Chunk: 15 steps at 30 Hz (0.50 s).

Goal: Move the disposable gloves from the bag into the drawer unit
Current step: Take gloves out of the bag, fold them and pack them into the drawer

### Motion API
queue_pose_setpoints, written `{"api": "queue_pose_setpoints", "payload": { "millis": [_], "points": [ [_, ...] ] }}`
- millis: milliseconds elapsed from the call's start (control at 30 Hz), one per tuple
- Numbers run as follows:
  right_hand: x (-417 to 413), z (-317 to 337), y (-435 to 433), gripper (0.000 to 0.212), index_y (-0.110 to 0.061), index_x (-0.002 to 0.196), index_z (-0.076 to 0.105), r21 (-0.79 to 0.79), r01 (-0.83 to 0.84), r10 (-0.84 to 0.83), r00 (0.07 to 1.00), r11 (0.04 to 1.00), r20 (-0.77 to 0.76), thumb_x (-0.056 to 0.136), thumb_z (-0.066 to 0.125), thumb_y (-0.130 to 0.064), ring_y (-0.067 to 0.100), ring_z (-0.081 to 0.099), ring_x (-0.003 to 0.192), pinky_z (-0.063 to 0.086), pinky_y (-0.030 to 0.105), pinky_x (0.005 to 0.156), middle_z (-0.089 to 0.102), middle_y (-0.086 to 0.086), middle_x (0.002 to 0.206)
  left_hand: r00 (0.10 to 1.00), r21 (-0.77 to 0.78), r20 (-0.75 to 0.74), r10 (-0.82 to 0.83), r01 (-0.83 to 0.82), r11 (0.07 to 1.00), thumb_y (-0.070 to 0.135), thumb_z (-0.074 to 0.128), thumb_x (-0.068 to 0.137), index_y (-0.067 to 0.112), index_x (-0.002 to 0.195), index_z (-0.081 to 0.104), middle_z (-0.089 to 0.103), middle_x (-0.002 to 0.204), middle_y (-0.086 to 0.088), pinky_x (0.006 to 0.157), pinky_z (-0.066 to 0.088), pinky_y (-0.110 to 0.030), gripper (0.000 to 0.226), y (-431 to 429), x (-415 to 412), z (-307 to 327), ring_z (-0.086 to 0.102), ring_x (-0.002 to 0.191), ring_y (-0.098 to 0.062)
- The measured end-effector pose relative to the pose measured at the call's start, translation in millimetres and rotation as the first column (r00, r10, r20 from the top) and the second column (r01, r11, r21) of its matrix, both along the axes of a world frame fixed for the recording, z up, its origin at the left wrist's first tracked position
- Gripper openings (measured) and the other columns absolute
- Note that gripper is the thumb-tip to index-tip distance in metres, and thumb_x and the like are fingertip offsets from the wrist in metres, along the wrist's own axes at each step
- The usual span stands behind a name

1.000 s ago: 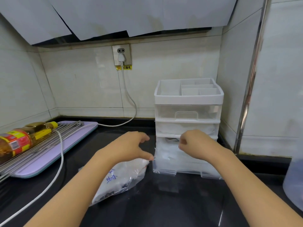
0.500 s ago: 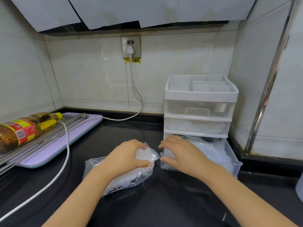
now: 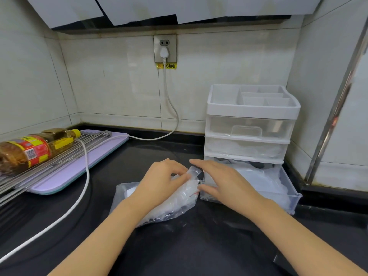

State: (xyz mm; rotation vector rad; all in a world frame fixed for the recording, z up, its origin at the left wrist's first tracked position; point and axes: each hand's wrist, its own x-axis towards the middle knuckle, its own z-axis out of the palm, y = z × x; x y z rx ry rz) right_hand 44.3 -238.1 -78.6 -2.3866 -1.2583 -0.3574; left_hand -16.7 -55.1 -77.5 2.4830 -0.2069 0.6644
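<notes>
The bag (image 3: pixel 123 194) of gloves (image 3: pixel 186 194) lies on the counter (image 3: pixel 179 246), just left of the open drawer (image 3: pixel 286 182). The left grip (image 3: pixel 161 180) pinches its mouth — the right grip (image 3: pixel 221 180) is flat, holding nothing. Gloves look light, soft, slippery: pinch a bunch.

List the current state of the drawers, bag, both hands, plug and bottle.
top drawer: closed
middle drawer: closed
bottom drawer: pulled out, clear plastic inside
bag: lying on the counter, gripped near its mouth
left hand: grips the bag
right hand: fingers straight, by the bag's mouth
plug: in the socket
bottle: capped, lying on its side
</notes>
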Motion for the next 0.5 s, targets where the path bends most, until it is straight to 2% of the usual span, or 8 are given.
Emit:
{"api": "queue_pose_setpoints", "payload": {
  "millis": [100,200,300,367,400,433,500],
  "points": [
    [0.5,0.9,2.9,0.047,-0.032,0.135,0.049,0.116,-0.048,0.047,0.999,0.992,0.011,0.092,0.06,-0.02,0.004,0.051,0.114,0.039,0.016,0.095,0.052,-0.014,0.131,0.998,-0.047,-0.049,-0.041,0.039,0.998,0.031,0.066,0.088,0.025,0.093,0.077,0.069,0.096,0.018,0.09,0.04,-0.007,0.014,-2.1,-1.9,0.0,0.061,0.094,0.007],
    [3.5,0.0,2.9,0.021,-0.021,0.105,0.071,0.182,-0.1,0.093,0.995,0.978,0.046,0.088,0.063,-0.011,0.008,0.059,0.099,0.047,0.024,0.086,0.062,-0.009,0.113,0.989,-0.075,-0.109,-0.097,0.089,0.993,0.034,0.068,0.085,0.025,0.089,0.078,0.071,0.097,0.017,0.09,0.042,-0.012,0.014,-4.2,-3.5,-0.1,0.061,0.094,0.007],
    [4.3,0.3,2.9,0.014,-0.019,0.092,0.073,0.212,-0.083,0.075,0.996,0.974,0.046,0.088,0.063,-0.009,0.003,0.058,0.089,0.046,0.018,0.081,0.064,-0.01,0.101,0.967,0.044,-0.247,-0.062,0.075,0.996,0.043,0.074,0.077,0.023,0.097,0.076,0.069,0.102,0.015,0.095,0.032,-0.006,0.029,-2.5,-3.7,-3.0,0.058,0.101,-0.001],
    [1.2,4.7,3.6,0.014,-0.018,0.089,0.071,0.281,-0.069,0.069,0.998,0.957,0.01,0.088,0.062,-0.008,0.0,0.055,0.086,0.041,0.009,0.076,0.064,-0.012,0.093,0.939,0.181,-0.343,0.021,0.044,0.983,0.051,0.075,0.072,0.016,0.097,0.072,0.064,0.093,0.01,0.088,0.023,0.003,0.044,0.8,-1.7,-5.9,0.052,0.092,-0.019],
    [-1.3,8.9,3.6,0.013,-0.017,0.089,0.069,0.34,-0.055,0.069,0.997,0.939,-0.027,0.089,0.061,-0.008,0.0,0.055,0.085,0.041,0.007,0.074,0.064,-0.012,0.09,0.929,0.224,-0.367,0.053,0.033,0.974,0.054,0.075,0.07,0.013,0.094,0.069,0.059,0.088,0.008,0.085,0.02,0.006,0.048,2.8,-0.8,-7.3,0.044,0.085,-0.023],
    [-4.0,14.6,2.8,0.012,-0.016,0.089,0.068,0.419,-0.035,0.073,0.995,0.907,-0.073,0.09,0.059,-0.008,0.001,0.056,0.085,0.041,0.007,0.073,0.065,-0.012,0.088,0.923,0.256,-0.375,0.083,0.017,0.966,0.056,0.074,0.068,0.015,0.09,0.065,0.055,0.086,0.008,0.083,0.019,0.006,0.048,4.7,0.7,-8.7,0.039,0.085,-0.025],
    [-9.0,29.3,-1.3,0.013,-0.017,0.09,0.066,0.617,0.018,0.108,0.98,0.787,-0.166,0.092,0.056,-0.008,0.003,0.059,0.085,0.044,0.011,0.073,0.068,-0.011,0.089,0.914,0.305,-0.384,0.133,-0.01,0.952,0.057,0.074,0.067,0.016,0.086,0.061,0.057,0.085,0.006,0.079,0.027,-0.006,0.048,8.7,2.6,-9.8,0.051,0.099,-0.028]
  ]
}}
